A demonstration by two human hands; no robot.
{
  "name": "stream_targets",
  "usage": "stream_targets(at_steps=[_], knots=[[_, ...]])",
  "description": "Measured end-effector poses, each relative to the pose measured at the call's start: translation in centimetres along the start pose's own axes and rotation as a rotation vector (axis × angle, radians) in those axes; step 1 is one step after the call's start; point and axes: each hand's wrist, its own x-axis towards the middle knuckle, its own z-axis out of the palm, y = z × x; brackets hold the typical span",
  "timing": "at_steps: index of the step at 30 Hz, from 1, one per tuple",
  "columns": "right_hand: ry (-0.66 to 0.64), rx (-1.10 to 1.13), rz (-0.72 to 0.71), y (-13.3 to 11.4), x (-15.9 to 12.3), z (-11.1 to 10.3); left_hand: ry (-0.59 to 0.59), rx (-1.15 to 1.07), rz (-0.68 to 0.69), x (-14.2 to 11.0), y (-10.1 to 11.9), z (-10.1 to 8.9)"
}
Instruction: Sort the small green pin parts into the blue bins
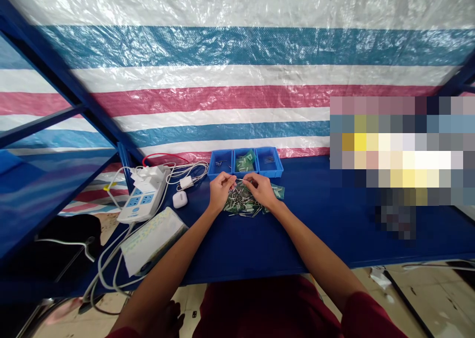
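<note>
My left hand (220, 188) and my right hand (261, 189) face each other above a pile of thin metal pieces (242, 202) that look like screws or pins, mixed with small green plastic bags. Thumb and fingers are pinched on both hands. Between the fingertips runs a thin, light, rod-like piece (239, 179), too small to identify exactly. Just behind my hands stand three joined blue bins. A few metal pieces lie in the left bin (214, 169), green bags fill much of the middle bin (235, 166), and the right bin (276, 169) holds a few small things.
A white power strip (138, 205) with plugs and cables lies to the left on the blue table (252, 251). Near it are a white earbud case (180, 199) and a tissue pack (154, 239). Striped sheeting (237, 75) hangs behind. A blurred patch covers the right side.
</note>
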Motion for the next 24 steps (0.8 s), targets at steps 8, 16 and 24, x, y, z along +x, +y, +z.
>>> stream_targets(at_steps=[8, 16, 24], knots=[[-0.013, -0.063, -0.019, 0.22, -0.01, 0.04, -0.054, 0.022, 0.043, -0.25, 0.07, 0.11], [0.126, -0.112, 0.049, -0.10, 0.13, -0.21, -0.158, 0.239, 0.134, -0.43, 0.44, -0.26], [0.122, -0.104, 0.040, -0.27, 0.11, -0.37, -0.155, 0.471, 0.346, -0.26, 0.14, -0.59]])
